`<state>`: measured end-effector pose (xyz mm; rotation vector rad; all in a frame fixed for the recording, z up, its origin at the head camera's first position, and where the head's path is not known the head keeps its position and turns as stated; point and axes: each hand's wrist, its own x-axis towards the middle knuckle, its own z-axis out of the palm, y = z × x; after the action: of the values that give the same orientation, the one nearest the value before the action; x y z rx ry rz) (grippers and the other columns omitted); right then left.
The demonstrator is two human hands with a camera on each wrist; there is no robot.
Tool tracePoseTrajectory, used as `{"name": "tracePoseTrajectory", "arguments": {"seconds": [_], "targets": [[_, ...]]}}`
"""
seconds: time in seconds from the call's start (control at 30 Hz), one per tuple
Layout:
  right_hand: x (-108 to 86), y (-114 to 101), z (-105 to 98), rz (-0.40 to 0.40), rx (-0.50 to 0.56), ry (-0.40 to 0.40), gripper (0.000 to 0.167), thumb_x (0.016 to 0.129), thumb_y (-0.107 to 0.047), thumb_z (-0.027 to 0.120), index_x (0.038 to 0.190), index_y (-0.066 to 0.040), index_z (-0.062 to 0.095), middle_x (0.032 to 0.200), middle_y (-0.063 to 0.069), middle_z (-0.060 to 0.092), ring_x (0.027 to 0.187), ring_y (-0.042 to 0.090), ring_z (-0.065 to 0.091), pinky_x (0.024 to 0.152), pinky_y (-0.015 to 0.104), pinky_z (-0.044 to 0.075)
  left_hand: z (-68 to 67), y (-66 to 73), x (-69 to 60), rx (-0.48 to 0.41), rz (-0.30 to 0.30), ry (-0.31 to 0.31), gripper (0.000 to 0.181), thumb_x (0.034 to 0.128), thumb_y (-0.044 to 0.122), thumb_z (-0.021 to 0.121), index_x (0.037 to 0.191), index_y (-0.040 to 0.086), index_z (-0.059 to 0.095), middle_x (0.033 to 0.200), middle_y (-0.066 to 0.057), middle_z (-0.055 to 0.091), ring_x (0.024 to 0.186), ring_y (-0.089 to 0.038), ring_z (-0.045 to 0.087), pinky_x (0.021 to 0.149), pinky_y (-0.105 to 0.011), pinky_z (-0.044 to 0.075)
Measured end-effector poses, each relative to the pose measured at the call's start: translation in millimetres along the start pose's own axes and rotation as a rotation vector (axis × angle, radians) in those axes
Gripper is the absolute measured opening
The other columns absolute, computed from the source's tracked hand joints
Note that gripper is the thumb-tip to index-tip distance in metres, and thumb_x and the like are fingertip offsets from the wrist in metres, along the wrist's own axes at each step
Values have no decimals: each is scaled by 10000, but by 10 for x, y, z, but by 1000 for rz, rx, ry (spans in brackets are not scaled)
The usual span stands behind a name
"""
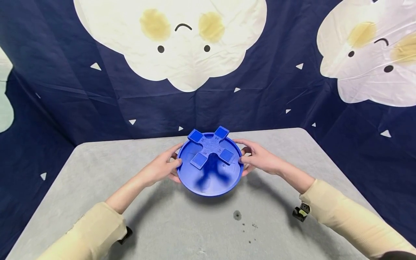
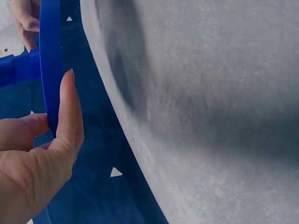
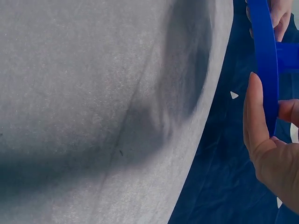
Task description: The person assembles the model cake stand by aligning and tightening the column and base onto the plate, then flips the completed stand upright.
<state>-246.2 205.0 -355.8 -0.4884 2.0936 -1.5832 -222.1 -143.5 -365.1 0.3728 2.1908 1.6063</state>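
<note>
Both hands hold a round blue plastic tray [image 1: 195,180] with a low rim, raised above the table. A blue cross-shaped piece [image 1: 211,145] with several square-ended, numbered arms stands up from it and casts a shadow on its floor. The left hand [image 1: 164,165] grips the left edge, thumb on the rim and fingers beneath; in the left wrist view the same hand [image 2: 46,154] pinches the tray [image 2: 50,65] edge-on. On the opposite edge, the right hand [image 1: 260,157] holds likewise. In the right wrist view that hand [image 3: 275,154] has its thumb and fingers on either side of the tray [image 3: 265,60].
The grey table [image 1: 156,224] lies under the hands, with dark stains [image 1: 237,215] near its middle front. Dark blue cloth [image 1: 97,104] with white clouds and small triangles hangs behind and at the sides. Small black devices [image 1: 301,212] are strapped at the wrists.
</note>
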Motion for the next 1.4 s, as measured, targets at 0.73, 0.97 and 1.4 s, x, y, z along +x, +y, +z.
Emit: {"name": "tracePoseTrajectory", "arguments": {"seconds": [0.73,0.97,1.4], "targets": [[-26,69,-150,-8,186,-34,731,989,34,609,1625,-146,295,1197,141,578,974,235,736,829,565,629,-127,-53,84,-151,59,-59,825,951,61,715,1633,197,271,1377,-201,437,975,-227,742,813,-512,645],[-24,69,-163,-38,215,-23,755,977,51,622,1622,-184,306,1159,122,594,951,234,747,819,569,630,-159,-56,72,-160,61,-70,855,957,80,720,1638,290,248,1403,-165,420,1054,-247,747,848,-527,636],[-49,16,-214,-129,158,-25,762,976,66,616,1604,-206,279,1152,105,632,917,224,759,832,611,611,-195,-13,58,-168,140,-68,830,986,64,676,1635,341,239,1431,-147,440,1090,-236,746,884,-547,624]]}}
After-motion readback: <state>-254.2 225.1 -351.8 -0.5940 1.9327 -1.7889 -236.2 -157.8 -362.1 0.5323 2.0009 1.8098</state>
